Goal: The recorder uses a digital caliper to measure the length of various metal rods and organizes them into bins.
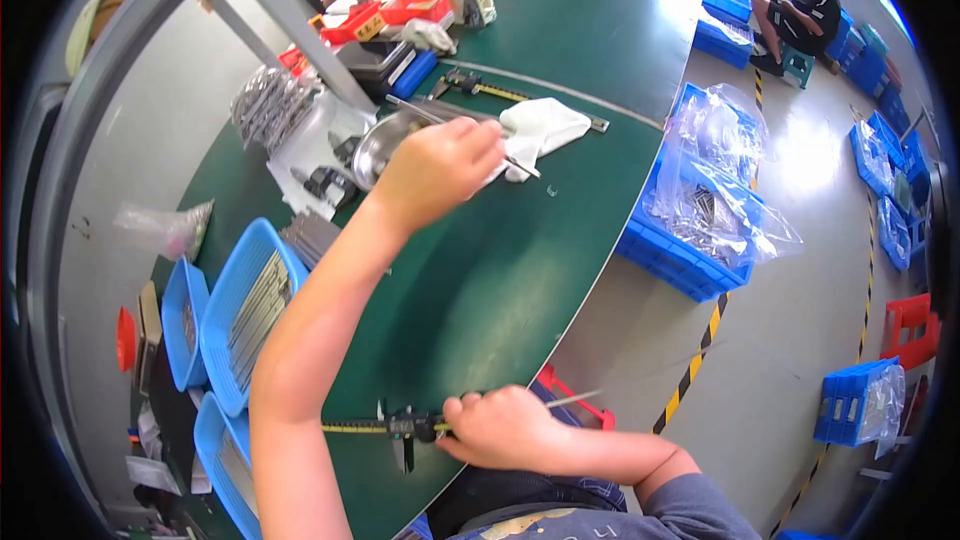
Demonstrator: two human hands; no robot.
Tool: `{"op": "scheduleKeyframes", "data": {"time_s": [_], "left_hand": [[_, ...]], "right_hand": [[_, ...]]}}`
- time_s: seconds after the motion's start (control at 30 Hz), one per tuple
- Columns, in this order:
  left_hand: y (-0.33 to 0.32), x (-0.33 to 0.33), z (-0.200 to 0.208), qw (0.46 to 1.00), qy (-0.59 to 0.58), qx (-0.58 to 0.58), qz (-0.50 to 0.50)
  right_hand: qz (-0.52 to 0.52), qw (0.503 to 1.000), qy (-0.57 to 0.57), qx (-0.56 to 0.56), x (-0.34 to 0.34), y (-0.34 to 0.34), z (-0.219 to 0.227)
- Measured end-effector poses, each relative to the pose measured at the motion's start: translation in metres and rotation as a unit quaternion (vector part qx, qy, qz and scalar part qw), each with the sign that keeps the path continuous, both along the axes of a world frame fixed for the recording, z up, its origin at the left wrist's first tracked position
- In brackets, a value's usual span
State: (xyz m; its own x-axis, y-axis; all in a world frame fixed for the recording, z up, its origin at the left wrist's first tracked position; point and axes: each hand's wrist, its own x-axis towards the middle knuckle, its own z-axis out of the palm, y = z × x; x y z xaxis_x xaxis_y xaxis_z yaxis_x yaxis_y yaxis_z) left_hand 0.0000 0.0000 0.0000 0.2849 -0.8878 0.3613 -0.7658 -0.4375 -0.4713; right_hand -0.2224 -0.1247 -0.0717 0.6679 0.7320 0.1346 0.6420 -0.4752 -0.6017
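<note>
Digital caliper (402, 427), black, at lower middle over the near part of the green table (460, 310); cannot tell whether touching the tabletop. From the far left, a clear plastic bag (165, 228) near light-blue trays (213, 340), the largest filled with metal strips (258, 325). Next, the left forearm (320, 360), slanting up the table and standing in the way of the caliper's left end. Farther up, a metal bowl (372, 152), partly hidden by the left hand (440, 168), with fingers closed around a slim metal rod (524, 166). Beyond, another caliper (480, 87) lying on the table. Lower down, the right hand (508, 428), clamped on the right part of the digital caliper, with a thin pale rod (575, 400) jutting out rightward. Above, a crumpled white cloth (545, 130) just beside the slim metal rod. Past the table's right edge, a blue crate (675, 265) of bagged metal parts, then a seated person (800, 15) and a red stool (910, 330). Long axis of the digital caliper: left to right, nearly level in view, yellow-marked beam pointing left, longer jaw toward the wearer, shorter one away.
</note>
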Motion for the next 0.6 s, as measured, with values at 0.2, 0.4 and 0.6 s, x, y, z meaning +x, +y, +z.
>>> {"op": "scheduleKeyframes", "data": {"time_s": [0.2,0.4,0.6], "left_hand": [[0.005,0.086,-0.034,0.988,0.053,0.027,0.144],[-0.004,0.055,-0.037,0.971,0.111,-0.165,0.133],[-0.023,-0.106,0.015,0.575,0.677,-0.456,-0.054]], "right_hand": [[0.008,0.998,-0.043,0.045,0.001,-0.002,-0.01],[0.022,0.999,-0.032,0.037,0.002,-0.001,-0.009],[0.028,0.999,-0.016,0.011,0.005,-0.006,0.003]]}}
